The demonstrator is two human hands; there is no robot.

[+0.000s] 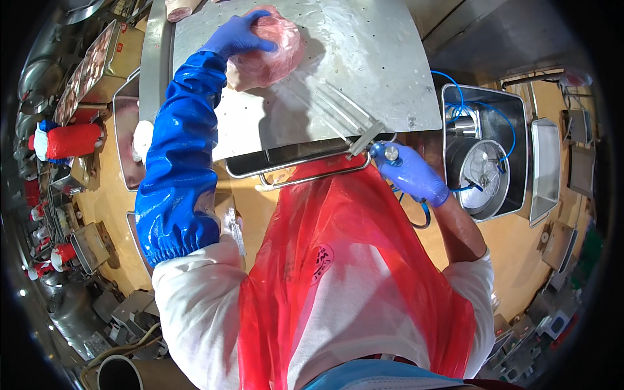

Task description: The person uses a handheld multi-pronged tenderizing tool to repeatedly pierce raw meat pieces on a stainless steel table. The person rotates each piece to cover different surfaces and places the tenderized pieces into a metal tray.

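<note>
A large piece of raw pink meat (276,55) lies on the perforated metal table (364,52). My left hand (242,36), in a blue-violet glove with a shiny blue sleeve up the arm, grips its left side, thumb and fingers apart around it. In my right hand (411,170), gloved but with a bare forearm, is a brine injector (368,138) with several long thin needles. These needles point up and left over the table toward the meat. Their tips are hard to make out, so I cannot tell whether they touch it. A blue hose (426,214) hangs below this hand.
Another piece of meat (182,8) lies at the table's far left. A metal rail (305,177) runs along the near edge. On the right, a grey tub (450,188) holds a round steel pot (491,195) and blue hose. Left stands a meat-filled bin (120,62); a person in red (71,140) is beyond.
</note>
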